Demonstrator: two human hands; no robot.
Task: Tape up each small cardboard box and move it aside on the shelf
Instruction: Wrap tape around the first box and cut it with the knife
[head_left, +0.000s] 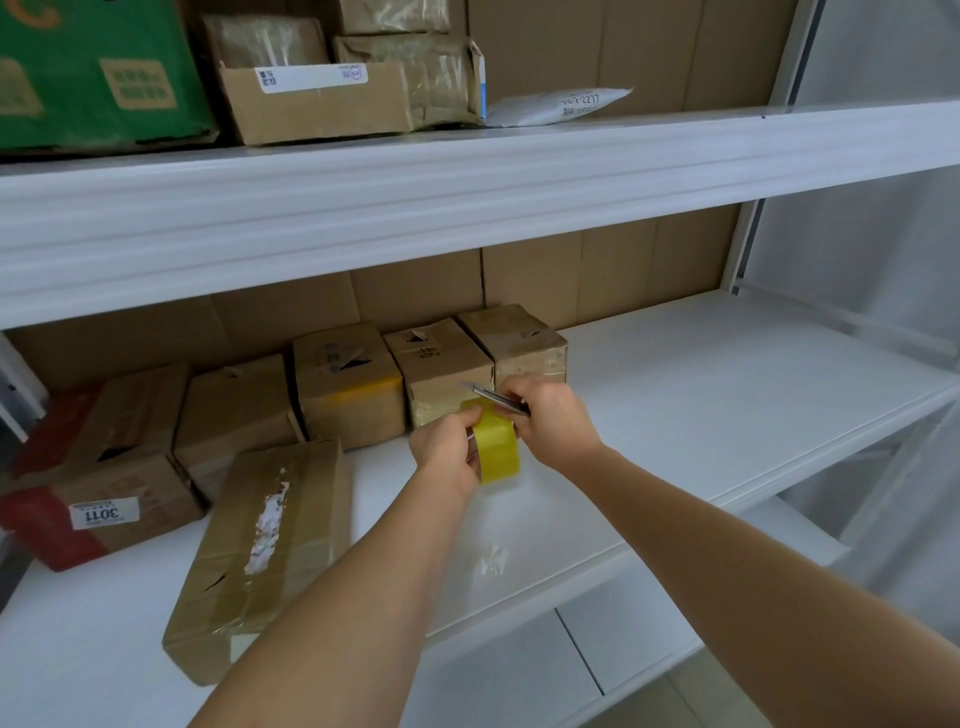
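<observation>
Blade close to fingers at tape cut.
Left grip (449, 441) pinching tape (497, 451); right grip (545, 410) curled round knife (493, 397), tip bare just above: slip risk.

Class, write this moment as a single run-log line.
left hand: holds tape roll | right hand: grips utility knife | flat box: in front on shelf

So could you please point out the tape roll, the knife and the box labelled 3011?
tape roll (497, 451), head view, outer yellow band.
knife (485, 393), head view, metal blade.
box labelled 3011 (130, 441), head view, top face.
</observation>
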